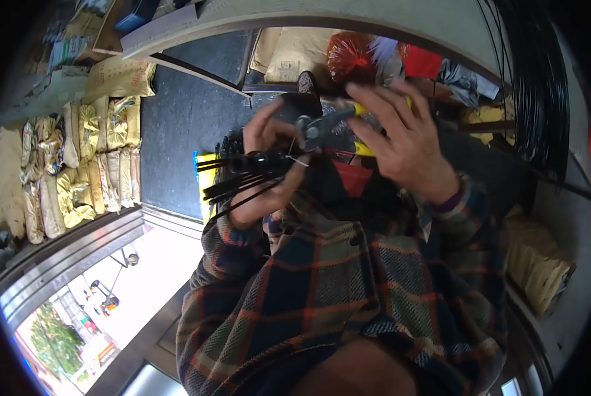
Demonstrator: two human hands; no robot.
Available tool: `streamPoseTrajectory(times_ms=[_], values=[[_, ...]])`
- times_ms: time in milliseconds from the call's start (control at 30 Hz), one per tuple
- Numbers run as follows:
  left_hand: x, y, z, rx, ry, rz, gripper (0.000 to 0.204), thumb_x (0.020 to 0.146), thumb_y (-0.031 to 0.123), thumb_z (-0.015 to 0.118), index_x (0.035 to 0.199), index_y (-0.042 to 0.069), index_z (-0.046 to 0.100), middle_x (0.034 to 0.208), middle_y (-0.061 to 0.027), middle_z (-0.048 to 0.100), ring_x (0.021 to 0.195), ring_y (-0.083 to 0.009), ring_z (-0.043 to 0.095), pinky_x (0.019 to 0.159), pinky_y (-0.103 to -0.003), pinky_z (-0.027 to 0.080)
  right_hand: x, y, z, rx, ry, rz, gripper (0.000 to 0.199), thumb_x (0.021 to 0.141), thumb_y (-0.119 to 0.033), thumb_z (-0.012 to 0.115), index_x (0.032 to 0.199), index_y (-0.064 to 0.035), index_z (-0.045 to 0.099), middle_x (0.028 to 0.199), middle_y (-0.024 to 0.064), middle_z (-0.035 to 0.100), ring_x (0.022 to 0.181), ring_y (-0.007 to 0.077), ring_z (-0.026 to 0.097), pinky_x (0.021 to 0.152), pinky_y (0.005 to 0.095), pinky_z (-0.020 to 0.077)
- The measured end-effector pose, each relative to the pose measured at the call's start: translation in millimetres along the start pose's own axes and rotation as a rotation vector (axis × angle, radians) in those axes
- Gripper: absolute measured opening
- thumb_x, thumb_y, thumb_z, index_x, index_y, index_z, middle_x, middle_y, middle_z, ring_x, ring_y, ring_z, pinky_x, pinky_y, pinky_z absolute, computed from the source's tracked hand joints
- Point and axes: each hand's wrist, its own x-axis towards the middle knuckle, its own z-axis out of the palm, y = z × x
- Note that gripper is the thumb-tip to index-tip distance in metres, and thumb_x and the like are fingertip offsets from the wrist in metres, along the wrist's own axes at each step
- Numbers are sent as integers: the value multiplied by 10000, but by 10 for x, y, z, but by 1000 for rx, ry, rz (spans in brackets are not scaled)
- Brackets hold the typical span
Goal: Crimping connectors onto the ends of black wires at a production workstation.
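Note:
My left hand [269,188] is closed around a bundle of thin black rods [243,185], whose loose ends fan out to the left. A thin, light-coloured wire [298,160] sticks out beside its fingers. My right hand [404,142] holds pliers [318,130] with grey metal jaws and yellow handles, its fingers smeared by motion. The handles are spread apart. The jaws are at the fingertips of my left hand, just above the bundle; whether they grip the wire I cannot tell. Below the pliers, a red piece [353,178] lies over my lap.
A worktop edge [309,23] curves across the top. Wrapped brown packages [78,165] are stacked at left, and a yellow and blue packet [206,181] stands by my left wrist. Long black strands [543,92] hang at right, near a brown parcel [536,261]. Red bags [355,56] lie beyond my hands.

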Motion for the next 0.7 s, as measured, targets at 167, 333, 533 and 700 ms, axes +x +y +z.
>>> streamPoseTrajectory(times_ms=[167, 333, 533, 700], values=[[16, 138, -108, 210, -68, -2, 816, 786, -85, 539, 1421, 80, 54, 895, -87, 536, 821, -136, 555, 740, -271, 447, 345, 96, -13, -524, 241, -283, 376, 823, -354, 581, 1155, -179, 569, 1300, -89, 461, 1234, 88, 390, 1117, 467, 121], [29, 121, -99, 297, -18, 6, 820, 799, -53, 542, 1425, 45, 21, 882, -92, 585, 781, -105, 546, 698, -229, 423, 238, -32, 118, -422, 206, -172, 397, 800, -322, 579, 1181, -210, 568, 1387, -87, 353, 1268, 87, 345, 1116, 456, 180], [57, 16, -112, 372, -7, 61, 842, 794, 1, 591, 1423, -10, 31, 848, -67, 608, 745, -90, 555, 679, -215, 433, 72, -254, 128, -126, 154, 46, 241, 794, -292, 613, 977, -137, 639, 1235, 0, 477, 1136, 165, 474, 977, 432, 370], [2, 46, -179, 86, -186, -121, 852, 774, 225, 729, 1401, -19, 205, 895, -112, 624, 812, -152, 583, 716, -271, 451, 42, 122, -286, 628, -452, -12, 320, 804, -305, 645, 1031, -92, 572, 951, 69, 574, 791, 249, 595, 701, 368, 496]])
